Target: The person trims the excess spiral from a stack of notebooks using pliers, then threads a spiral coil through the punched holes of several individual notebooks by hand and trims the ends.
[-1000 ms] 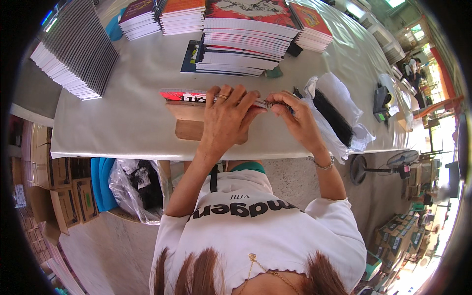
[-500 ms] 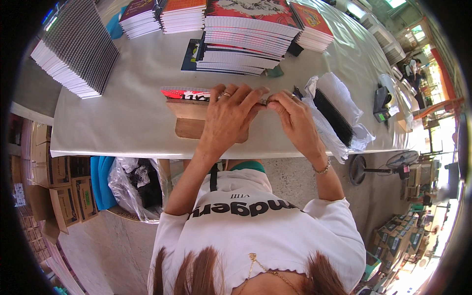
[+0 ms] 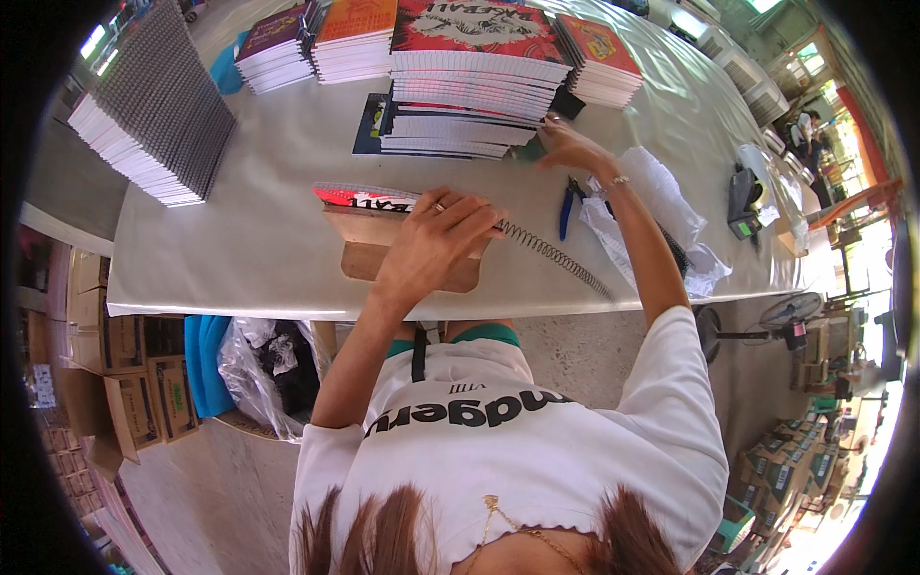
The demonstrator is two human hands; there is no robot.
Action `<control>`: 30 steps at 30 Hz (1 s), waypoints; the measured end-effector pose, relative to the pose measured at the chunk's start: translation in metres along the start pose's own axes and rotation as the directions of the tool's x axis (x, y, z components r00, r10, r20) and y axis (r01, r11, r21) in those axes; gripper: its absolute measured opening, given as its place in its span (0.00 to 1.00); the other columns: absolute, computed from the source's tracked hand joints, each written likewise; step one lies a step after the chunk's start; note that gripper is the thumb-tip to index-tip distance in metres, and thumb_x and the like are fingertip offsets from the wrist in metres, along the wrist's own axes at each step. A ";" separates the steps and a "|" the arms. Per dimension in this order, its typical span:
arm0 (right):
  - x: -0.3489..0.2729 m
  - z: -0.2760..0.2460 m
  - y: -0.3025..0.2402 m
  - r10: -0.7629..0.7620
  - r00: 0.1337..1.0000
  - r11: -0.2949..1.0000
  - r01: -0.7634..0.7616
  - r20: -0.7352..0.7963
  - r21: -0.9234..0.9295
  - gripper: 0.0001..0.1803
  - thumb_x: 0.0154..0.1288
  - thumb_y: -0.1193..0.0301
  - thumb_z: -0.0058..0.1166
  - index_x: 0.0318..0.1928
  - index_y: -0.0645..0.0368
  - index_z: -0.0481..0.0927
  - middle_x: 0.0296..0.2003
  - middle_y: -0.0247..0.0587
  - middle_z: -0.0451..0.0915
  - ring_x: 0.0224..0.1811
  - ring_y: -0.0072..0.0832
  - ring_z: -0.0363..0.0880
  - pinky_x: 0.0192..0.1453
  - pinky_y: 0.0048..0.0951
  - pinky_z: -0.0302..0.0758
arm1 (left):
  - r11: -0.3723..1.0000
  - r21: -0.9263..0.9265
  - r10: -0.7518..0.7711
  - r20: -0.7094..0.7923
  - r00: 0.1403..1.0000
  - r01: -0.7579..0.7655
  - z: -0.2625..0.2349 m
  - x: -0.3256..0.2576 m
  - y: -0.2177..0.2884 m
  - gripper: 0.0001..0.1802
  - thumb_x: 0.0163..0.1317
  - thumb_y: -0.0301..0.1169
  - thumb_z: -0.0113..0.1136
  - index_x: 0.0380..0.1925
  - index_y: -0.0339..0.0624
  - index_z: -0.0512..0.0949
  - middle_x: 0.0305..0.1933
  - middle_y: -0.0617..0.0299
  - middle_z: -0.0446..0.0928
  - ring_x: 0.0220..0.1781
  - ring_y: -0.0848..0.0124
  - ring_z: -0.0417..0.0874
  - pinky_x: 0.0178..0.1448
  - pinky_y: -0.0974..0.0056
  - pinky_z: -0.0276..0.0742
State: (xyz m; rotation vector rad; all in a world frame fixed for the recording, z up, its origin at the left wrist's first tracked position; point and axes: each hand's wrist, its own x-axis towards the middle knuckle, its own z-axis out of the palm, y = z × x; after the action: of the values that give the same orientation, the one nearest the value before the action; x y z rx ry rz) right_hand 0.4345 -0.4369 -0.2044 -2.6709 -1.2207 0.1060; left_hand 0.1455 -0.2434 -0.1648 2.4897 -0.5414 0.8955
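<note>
My left hand grips a red-covered notebook along its upper edge, against a wooden block stand. A dark spiral binding coil juts out from the notebook's right end, just past my left fingertips, and slants down over the table. My right hand reaches forward to the right front corner of the big stack of red-covered notebooks. Its thumb and fingers are apart, beside a small dark green object whose kind I cannot make out.
Blue-handled pliers lie right of the coil, near crumpled white paper with dark coils. A tall stack of spiral notebooks stands at left. More notebook stacks line the back. A tape dispenser sits at far right.
My right hand has left the notebook's right end and moved forward to the big stack. The coil's long free end and the pliers now show. My left hand stays on the notebook.
</note>
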 end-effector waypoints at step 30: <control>-0.074 -0.050 -0.095 -0.489 0.843 0.196 -0.143 0.223 0.970 0.47 0.57 0.36 0.58 0.64 0.62 0.69 0.56 0.47 0.75 0.65 0.31 0.67 0.68 0.33 0.64 | 0.995 -0.042 -0.085 -0.007 0.996 0.085 -0.005 0.013 0.006 0.11 0.60 0.31 0.61 0.43 0.43 0.78 0.44 0.60 0.80 0.47 0.60 0.80 0.54 0.56 0.73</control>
State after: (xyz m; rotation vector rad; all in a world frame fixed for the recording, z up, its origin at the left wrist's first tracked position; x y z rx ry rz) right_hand 0.3233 -0.4403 -0.1369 -1.2840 -0.9817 1.1931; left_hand 0.1495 -0.2489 -0.1506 2.4508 -0.4430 0.8529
